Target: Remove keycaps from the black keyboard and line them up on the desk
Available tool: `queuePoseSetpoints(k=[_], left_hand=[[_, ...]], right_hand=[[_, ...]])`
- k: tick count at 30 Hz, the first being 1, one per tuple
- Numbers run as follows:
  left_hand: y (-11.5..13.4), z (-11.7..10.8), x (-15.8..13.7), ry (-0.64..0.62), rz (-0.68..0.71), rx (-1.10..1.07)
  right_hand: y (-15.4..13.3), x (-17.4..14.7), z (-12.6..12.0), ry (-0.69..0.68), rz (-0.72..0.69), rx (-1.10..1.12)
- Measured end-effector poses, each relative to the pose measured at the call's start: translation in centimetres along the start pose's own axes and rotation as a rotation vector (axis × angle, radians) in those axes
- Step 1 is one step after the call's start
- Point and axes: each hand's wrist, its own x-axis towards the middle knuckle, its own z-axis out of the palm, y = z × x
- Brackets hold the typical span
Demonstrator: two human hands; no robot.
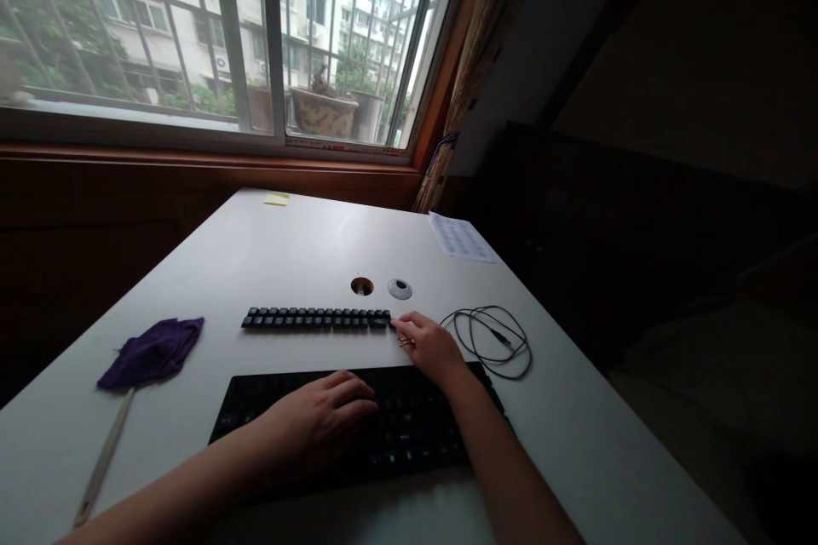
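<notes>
A black keyboard (415, 426) lies across the near part of the white desk. My left hand (319, 413) rests palm down over its middle, fingers loosely bent, with the fingertips partly hidden. Beyond the keyboard, two rows of black keycaps (313, 319) are lined up side by side. My right hand (428, 345) is at the right end of these rows, a fingertip touching the last keycap. Its fingers are curled, and a thin metal wire tool (406, 342) shows among them. What sits under the palm is hidden.
A purple cloth (153, 351) and a pale flat-handled tool (106, 464) lie at the left. To the right is a coiled black cable (495, 341). A cable hole (362, 286) and its grey cover (400, 289) are mid-desk; paper (463, 237) and yellow notes (277, 198) lie farther back.
</notes>
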Motion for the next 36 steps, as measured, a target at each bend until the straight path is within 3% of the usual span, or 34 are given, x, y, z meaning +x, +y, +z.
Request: queuePoseSetpoints(k=[36], left_hand=[[0.06,-0.01,-0.01,0.022,0.021,0.006]], right_hand=[[-0.55,-0.05,-0.27,-0.036,0.004,-0.006]])
